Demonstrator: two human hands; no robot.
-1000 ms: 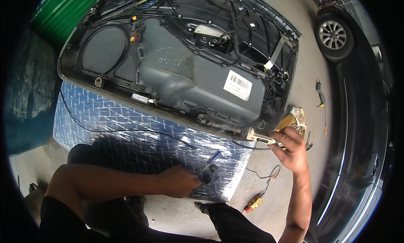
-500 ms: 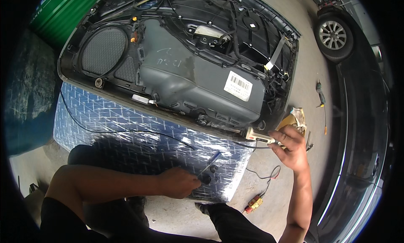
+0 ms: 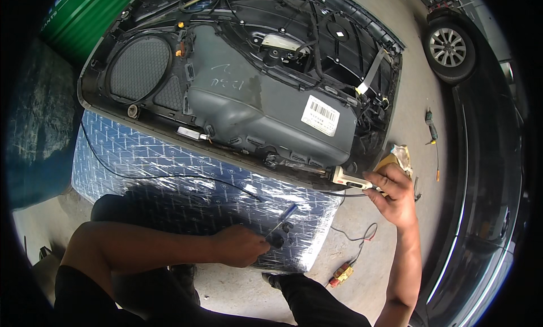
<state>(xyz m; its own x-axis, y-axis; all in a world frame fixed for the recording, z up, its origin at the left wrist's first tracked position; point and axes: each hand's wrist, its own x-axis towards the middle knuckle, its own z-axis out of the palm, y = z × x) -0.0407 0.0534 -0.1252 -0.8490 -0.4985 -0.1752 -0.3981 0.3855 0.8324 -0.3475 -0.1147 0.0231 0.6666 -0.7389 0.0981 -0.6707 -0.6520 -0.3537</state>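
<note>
A soldering iron (image 3: 352,181) with a white handle is gripped in the closed fingers of my right hand (image 3: 395,194). Its metal end points left, along the near lower-right edge of the black car door panel (image 3: 237,109). My left hand (image 3: 241,246) rests curled on the blue wrapped surface (image 3: 164,151); its fingertips are hidden, and I cannot make out what they hold, if anything. Right beside that hand lies a screwdriver (image 3: 288,212) with a blue handle, its shaft slanting toward the fingers. Small black parts (image 3: 278,240) sit next to it.
A black cord (image 3: 186,176) snakes across the wrapped surface. Behind my right hand is a yellowish packet (image 3: 400,156). On the floor lie a red-and-yellow device (image 3: 341,274) with leads and a green power tool (image 3: 431,124). A dark car (image 3: 481,168) stands at the right.
My right hand and the soldering iron have shifted slightly right and toward me, and more of the iron's metal end shows. The left hand has stayed put.
</note>
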